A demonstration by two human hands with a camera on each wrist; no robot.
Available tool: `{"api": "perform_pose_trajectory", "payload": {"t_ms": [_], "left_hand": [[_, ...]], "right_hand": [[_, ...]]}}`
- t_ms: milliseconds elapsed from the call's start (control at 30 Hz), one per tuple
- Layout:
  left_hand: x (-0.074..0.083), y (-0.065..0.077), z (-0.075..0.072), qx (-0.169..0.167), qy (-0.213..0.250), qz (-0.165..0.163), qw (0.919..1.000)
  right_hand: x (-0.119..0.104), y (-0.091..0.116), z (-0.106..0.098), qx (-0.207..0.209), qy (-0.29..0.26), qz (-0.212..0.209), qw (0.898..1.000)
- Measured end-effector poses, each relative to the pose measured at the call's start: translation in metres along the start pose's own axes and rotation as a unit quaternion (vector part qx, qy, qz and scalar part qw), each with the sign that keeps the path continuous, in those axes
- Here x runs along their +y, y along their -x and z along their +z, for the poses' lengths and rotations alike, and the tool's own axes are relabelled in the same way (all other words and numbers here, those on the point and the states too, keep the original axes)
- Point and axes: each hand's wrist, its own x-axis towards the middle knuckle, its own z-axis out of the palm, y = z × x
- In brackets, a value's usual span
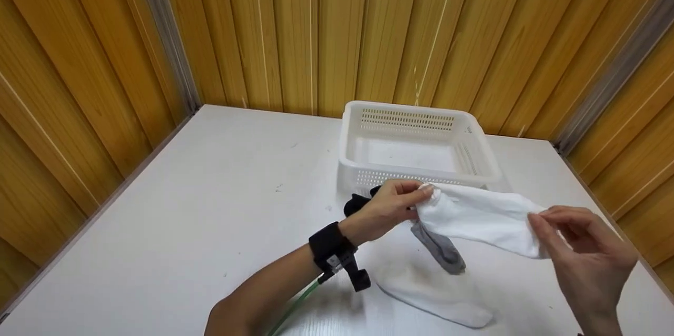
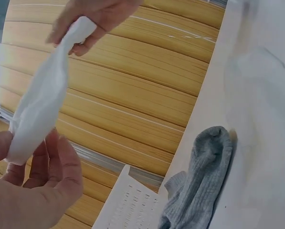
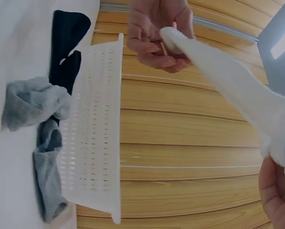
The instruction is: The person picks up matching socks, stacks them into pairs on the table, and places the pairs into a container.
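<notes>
A white sock is stretched in the air between both hands. My left hand pinches one end of it with thumb and fingers, while my right hand pinches the other end. In the left wrist view the same white sock runs up from the near left hand to the right hand. Below on the table lie a grey sock and another white sock. Black socks lie partly hidden behind the left hand. Grey socks and a black sock show in the right wrist view.
A white perforated plastic basket stands behind the hands, near the back of the white table. Wood-pattern panels close off the back and sides. A green cable runs along the left forearm.
</notes>
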Motion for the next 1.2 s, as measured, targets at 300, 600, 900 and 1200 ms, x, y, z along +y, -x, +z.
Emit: {"api": "perform_pose_trajectory", "payload": {"t_ms": [300,600,900,1200], "left_hand": [[0.014,0.001,-0.006,-0.036,0.04,0.017,0.9984],[0.021,0.006,-0.007,-0.032,-0.002,0.023,0.9992],[0.013,0.02,-0.02,-0.012,-0.063,-0.023,0.9977],[0.009,0.037,-0.026,-0.064,-0.274,-0.149,0.948]], "right_hand": [[0.032,0.016,-0.016,-0.203,0.002,0.241,0.949],[0.031,0.018,-0.02,-0.223,-0.038,0.253,0.941],[0.029,0.02,-0.028,-0.172,-0.091,0.253,0.948],[0.036,0.032,-0.035,-0.257,0.022,0.306,0.916]]}}
